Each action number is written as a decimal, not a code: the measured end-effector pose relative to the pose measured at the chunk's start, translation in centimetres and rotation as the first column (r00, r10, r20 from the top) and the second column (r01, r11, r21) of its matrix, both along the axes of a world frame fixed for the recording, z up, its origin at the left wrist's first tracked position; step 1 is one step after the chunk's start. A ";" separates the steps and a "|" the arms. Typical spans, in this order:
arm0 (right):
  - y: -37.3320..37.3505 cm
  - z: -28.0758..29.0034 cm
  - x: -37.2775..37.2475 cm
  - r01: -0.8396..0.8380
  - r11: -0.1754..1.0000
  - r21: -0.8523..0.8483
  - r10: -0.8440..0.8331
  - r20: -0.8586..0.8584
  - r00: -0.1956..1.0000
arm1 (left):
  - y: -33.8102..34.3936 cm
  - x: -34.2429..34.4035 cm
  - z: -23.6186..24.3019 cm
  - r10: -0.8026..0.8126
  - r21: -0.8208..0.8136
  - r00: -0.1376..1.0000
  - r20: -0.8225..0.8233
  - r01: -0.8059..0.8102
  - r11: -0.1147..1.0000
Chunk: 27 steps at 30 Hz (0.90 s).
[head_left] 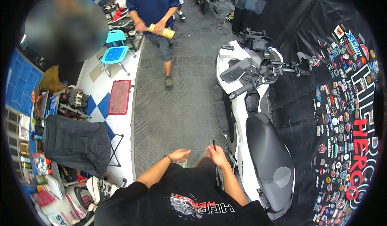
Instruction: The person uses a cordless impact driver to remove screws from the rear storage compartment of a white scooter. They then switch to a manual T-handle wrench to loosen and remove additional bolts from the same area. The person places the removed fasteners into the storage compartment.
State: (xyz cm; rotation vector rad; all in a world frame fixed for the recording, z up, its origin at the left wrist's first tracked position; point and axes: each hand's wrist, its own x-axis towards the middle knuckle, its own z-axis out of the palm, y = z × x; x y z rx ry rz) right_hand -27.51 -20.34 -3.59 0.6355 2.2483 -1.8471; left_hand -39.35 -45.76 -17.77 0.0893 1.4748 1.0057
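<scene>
In front of my body, my right hand [217,156] is closed around a thin black pen-like tool [214,144], whose dark end sticks up above the fingers. My left hand [180,155], with a dark band at its wrist, is held to the left of it, fingers drawn together. Something pale green [184,164] shows just below the left hand; its kind is unclear. The hands are apart. Close on the right stands a white scooter [241,133] with a black seat [269,145]; neither hand visibly touches it.
Ahead, a person in a navy shirt [155,2] holds a yellowish cylinder [163,31]. Along the left stand a turquoise chair [114,54], a red mat [119,97] and a black folding chair [76,143]. A black sticker-covered curtain [300,117] hangs right; a cable [221,27] crosses the far floor.
</scene>
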 end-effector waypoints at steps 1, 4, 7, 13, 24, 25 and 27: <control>0.7 0.6 -2.2 -0.002 0.998 0.066 0.004 -0.024 1.000 | 4.0 -1.8 1.8 0.054 0.029 0.988 0.145 -0.059 0.998; 1.5 0.1 -7.9 -0.040 0.964 0.264 0.096 -0.203 0.975 | 12.3 -7.9 4.3 0.166 0.149 0.799 0.578 -0.304 0.941; 2.5 -2.0 -13.4 -0.040 0.918 0.394 0.157 -0.268 0.950 | 19.1 -12.9 3.6 0.252 0.103 0.727 0.639 -0.405 0.909; 8.3 -2.4 -22.7 -0.115 0.907 0.405 0.201 -0.176 0.964 | 26.2 -24.1 -0.7 0.525 -0.107 0.796 0.302 -0.519 0.848; 15.1 -5.4 -30.5 0.396 0.918 -0.016 -0.396 -0.010 0.918 | 36.8 -41.4 -6.1 0.526 -0.202 0.848 -0.068 -0.528 0.825; 16.8 -5.7 -31.2 0.447 0.890 0.085 -0.446 -0.031 0.894 | 39.4 -43.4 -6.4 0.487 -0.176 0.869 -0.081 -0.494 0.852; 17.2 -7.2 -31.3 0.584 0.789 0.192 -0.581 -0.074 0.810 | 41.9 -47.2 -6.5 0.538 -0.277 0.838 -0.089 -0.540 0.795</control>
